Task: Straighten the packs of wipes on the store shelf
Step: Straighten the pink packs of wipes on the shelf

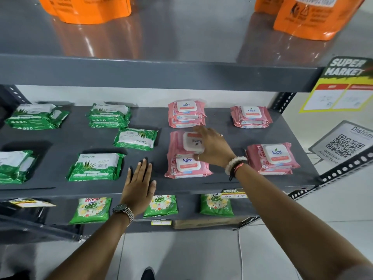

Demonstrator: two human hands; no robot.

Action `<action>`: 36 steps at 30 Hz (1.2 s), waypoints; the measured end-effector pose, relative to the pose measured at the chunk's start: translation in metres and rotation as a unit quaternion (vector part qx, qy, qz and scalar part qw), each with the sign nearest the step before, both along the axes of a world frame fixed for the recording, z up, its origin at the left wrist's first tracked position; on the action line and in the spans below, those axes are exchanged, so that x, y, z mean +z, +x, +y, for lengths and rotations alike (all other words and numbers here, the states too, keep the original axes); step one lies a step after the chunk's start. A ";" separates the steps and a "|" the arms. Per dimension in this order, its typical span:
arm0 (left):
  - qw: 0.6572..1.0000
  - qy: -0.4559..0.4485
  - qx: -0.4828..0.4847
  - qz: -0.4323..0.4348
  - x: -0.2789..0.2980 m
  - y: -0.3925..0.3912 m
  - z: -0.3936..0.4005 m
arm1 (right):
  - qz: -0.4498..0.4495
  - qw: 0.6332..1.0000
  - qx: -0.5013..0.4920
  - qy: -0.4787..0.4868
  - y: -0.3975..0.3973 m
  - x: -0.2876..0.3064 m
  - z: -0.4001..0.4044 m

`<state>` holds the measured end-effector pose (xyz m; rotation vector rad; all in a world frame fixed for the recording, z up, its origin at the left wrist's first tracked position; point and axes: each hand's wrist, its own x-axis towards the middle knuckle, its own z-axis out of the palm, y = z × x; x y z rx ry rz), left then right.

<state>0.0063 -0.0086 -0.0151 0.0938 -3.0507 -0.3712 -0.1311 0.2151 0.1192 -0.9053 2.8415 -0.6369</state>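
While your right hand point(212, 147) clamps that upside-down pink pack point(186, 143) and your left hand point(139, 186) rests flat and open at 7 o'clock, yanking could topple the pack underneath point(186, 168).

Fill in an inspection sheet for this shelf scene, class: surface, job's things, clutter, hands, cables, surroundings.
Surface: grey metal shelf, wipes laid flat on it.
Job's things: pink Kara packs in four stacks; top pack of the front-left stack turned upside down. Green Origami packs; one green pack reversed and askew.
Clutter: nothing seen.
Hands: right hand grips the turned pink pack; left hand flat on the shelf, empty.
Cables: white cord on the floor.
Surroundings: orange pouches above; green detergent bags below; QR sign at right.
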 end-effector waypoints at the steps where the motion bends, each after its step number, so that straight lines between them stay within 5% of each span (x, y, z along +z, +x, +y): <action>1: 1.000 -0.002 -0.001 0.000 0.000 0.000 0.000 | -0.003 1.000 0.013 0.007 0.006 -0.001 -0.003; 12: 1.000 -0.006 0.001 -0.004 0.000 -0.001 0.000 | -0.021 0.987 0.096 0.126 0.017 -0.005 -0.006; 25: 1.000 0.007 -0.010 -0.004 0.000 -0.002 -0.002 | 0.014 0.982 -0.159 0.103 0.023 -0.014 -0.031; 27: 1.000 0.010 -0.014 -0.002 0.000 -0.001 -0.003 | 0.040 0.988 -0.124 0.080 0.018 -0.006 -0.025; 30: 1.000 0.014 -0.014 -0.004 0.000 -0.001 -0.003 | 0.078 0.990 0.054 0.108 0.007 0.007 -0.010; 36: 1.000 0.021 -0.015 -0.002 -0.001 -0.004 -0.004 | 0.164 0.914 0.240 0.283 0.012 0.003 -0.006</action>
